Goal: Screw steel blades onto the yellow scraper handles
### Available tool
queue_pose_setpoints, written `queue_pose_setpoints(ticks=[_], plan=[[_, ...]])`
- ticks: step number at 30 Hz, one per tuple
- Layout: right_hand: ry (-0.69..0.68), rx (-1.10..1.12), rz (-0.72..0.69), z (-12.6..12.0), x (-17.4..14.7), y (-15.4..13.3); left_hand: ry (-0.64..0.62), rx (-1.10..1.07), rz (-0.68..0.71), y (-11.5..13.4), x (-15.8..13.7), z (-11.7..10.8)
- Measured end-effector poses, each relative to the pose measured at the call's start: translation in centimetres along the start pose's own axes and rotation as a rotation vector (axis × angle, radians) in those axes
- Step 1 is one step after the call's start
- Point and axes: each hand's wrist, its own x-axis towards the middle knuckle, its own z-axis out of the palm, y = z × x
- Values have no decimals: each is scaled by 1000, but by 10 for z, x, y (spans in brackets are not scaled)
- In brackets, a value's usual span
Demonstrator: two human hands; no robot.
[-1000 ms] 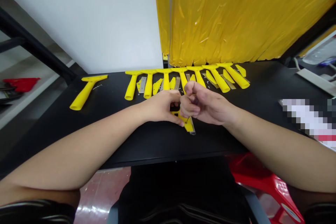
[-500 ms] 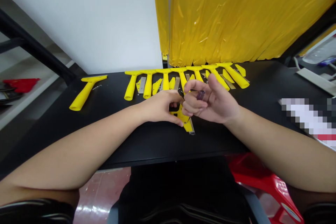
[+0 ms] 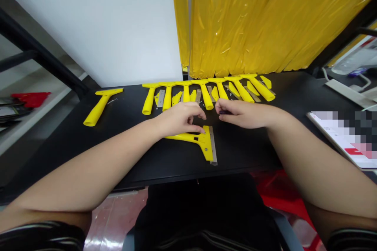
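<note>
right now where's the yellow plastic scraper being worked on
In the head view, the yellow plastic scraper lies at centre on the black table, towards the front edge, partly hidden by the left hand, its grey metal blade on the right.

The left hand arches in a loose C while the right hand curls inward.

Left hand loosely parted over yellow scraper; right hand curled round dark purple handle (mostly hidden).
</note>
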Motion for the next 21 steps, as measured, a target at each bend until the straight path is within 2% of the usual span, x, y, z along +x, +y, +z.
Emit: queue_pose_setpoints(ticks=[4,6,9,12,15,17,19,21], plan=[[-95,-172,63,11,4,-3,-24,67,23,-1,1,4],[-81,-200,50,13,3,-5,-28,89,26,-1,1,5],[11,-228,21,13,-2,-4,0,125,29,1,1,2],[83,-291,-37,16,-8,5,-15,122,40,7,-2,-11],[133,-352,-64,24,-14,15,-178,82,34,18,-9,-28],[212,-357,-60,31,-24,15,-285,92,-25,25,-15,-34],[338,-350,-58,38,-42,6,-326,131,-93,29,-21,-34],[455,-276,-115,46,-70,-12,-325,149,-128,30,-25,-29]])
